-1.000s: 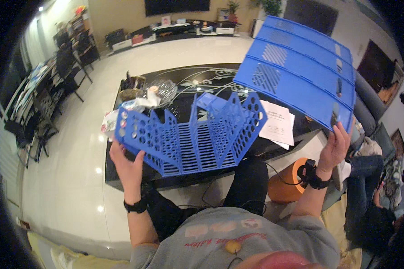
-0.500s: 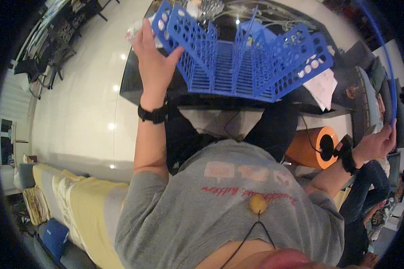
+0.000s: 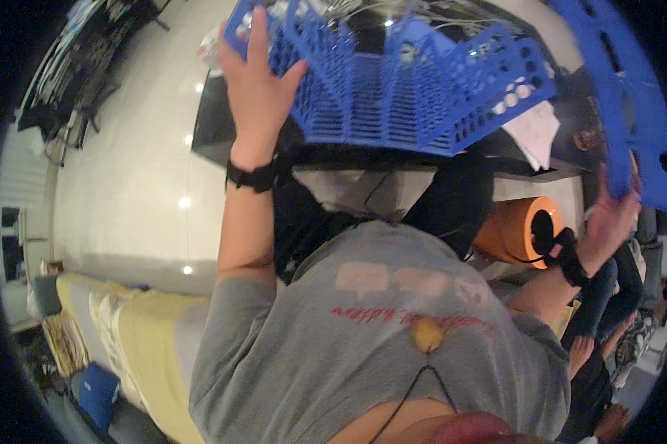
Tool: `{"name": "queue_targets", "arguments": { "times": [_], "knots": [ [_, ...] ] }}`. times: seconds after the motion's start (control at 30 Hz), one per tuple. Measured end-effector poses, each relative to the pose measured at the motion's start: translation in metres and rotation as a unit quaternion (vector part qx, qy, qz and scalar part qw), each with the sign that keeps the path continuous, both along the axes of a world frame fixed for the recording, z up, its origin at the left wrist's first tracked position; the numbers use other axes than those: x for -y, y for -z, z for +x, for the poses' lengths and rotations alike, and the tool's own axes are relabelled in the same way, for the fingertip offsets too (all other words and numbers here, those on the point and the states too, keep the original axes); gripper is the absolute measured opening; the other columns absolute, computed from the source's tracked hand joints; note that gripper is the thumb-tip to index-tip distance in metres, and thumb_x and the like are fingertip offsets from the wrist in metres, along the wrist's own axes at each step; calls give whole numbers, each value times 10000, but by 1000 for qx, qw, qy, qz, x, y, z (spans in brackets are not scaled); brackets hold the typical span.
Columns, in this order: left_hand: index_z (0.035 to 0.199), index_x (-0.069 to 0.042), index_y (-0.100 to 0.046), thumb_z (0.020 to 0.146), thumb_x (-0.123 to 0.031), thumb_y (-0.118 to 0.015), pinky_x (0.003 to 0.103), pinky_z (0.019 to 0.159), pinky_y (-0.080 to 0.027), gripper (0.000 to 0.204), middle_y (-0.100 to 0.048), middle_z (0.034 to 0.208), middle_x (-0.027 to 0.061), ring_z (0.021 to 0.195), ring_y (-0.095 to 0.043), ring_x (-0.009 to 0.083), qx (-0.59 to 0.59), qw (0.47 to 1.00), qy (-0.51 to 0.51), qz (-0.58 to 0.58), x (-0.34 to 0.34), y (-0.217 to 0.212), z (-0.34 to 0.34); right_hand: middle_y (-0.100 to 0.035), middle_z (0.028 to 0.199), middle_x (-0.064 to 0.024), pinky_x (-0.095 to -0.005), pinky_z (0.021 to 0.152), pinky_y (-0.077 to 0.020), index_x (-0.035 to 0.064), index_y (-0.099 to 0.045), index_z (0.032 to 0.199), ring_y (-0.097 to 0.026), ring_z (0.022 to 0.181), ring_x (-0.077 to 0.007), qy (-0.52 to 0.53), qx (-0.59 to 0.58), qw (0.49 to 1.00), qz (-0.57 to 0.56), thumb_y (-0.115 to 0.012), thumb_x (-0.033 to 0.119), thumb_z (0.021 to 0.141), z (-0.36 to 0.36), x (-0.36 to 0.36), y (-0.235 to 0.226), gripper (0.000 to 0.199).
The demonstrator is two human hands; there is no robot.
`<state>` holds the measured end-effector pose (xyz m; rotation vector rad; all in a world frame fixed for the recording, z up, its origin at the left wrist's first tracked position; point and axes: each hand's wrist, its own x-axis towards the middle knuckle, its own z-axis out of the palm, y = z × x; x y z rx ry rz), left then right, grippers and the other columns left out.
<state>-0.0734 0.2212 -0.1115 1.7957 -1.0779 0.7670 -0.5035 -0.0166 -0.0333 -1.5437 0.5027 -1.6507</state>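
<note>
A blue plastic file rack with perforated upright dividers stands on the dark table in front of me. My left hand rests against its left end panel, fingers stretched and spread, thumb apart. Far to the right, my right hand grips the lower end of a large flat blue plastic panel with openings in it. Motion blurs this panel, and the picture's rim cuts it off. The fingers of the right hand are partly hidden by it.
White papers lie right of the rack on the dark table. An orange cylinder with a dark round opening stands below the table edge. Another person's legs are at the right. A yellow-covered sofa sits at lower left.
The blue panel in my right hand has turned from edge-on to showing its broad face. The right hand has moved slightly up and left. The left hand has shifted slightly up, with the rack.
</note>
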Motion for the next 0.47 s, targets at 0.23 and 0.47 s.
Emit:
{"name": "queue_targets", "arguments": {
  "times": [0.23, 0.47],
  "knots": [
    [1350, -205, -457, 668, -31, -738, 430, 1047, -302, 758, -182, 1445, 267, 1316, -259, 423, -60, 997, 45, 34, 9, -20, -13, -494, 1273, -133, -418, 946, -451, 49, -239, 1399, -575, 1072, -260, -127, 68, 983, 111, -491, 65, 927, 39, -13, 30, 535],
    [1335, -194, -472, 687, 4, -702, 414, 1043, -320, 716, -150, 1472, 221, 1331, -256, 397, -91, 992, 76, 37, 4, -19, -16, -453, 1305, -168, -443, 950, -461, 81, -204, 1406, -575, 1074, -273, -207, 81, 968, 116, -496, 59, 924, 34, -13, 37, 564]
  ]
}}
